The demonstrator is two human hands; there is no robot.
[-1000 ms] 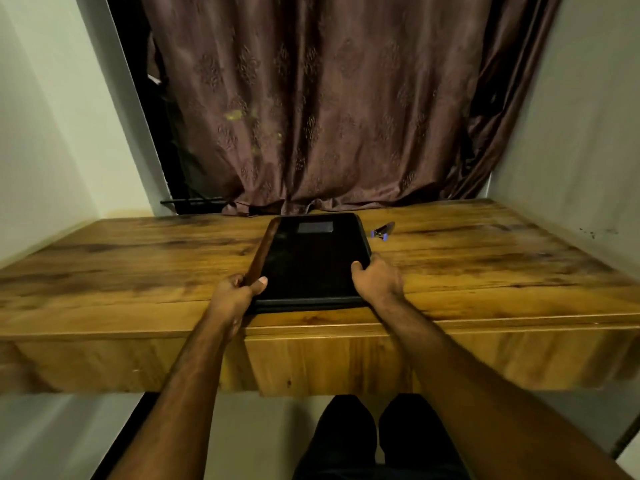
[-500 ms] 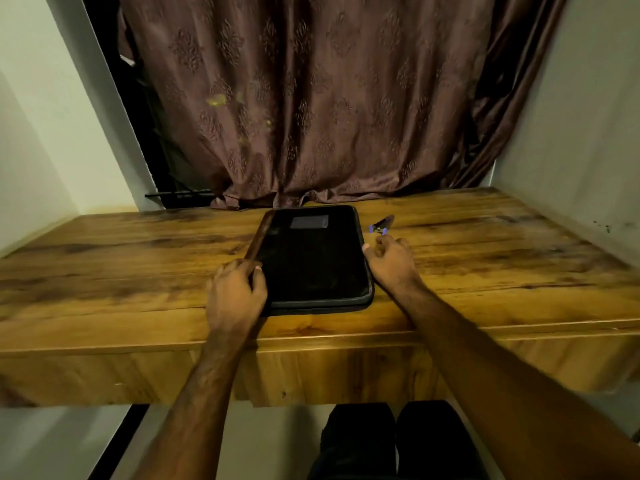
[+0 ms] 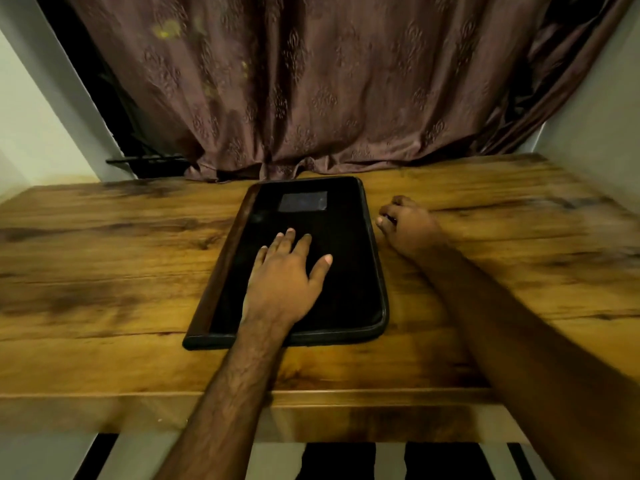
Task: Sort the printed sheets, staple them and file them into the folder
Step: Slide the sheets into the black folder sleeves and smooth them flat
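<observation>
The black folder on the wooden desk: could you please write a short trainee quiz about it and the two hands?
1. True or false: the left hand lies flat, fingers spread, on the black folder.
2. Where is the right hand?
A. on the folder
B. on the wooden desk beside the folder's right edge
C. on the curtain
3. Fill in: the right hand's fingers are ____ round a small dark object that is mostly hidden.

Key:
1. True
2. B
3. curled
</observation>
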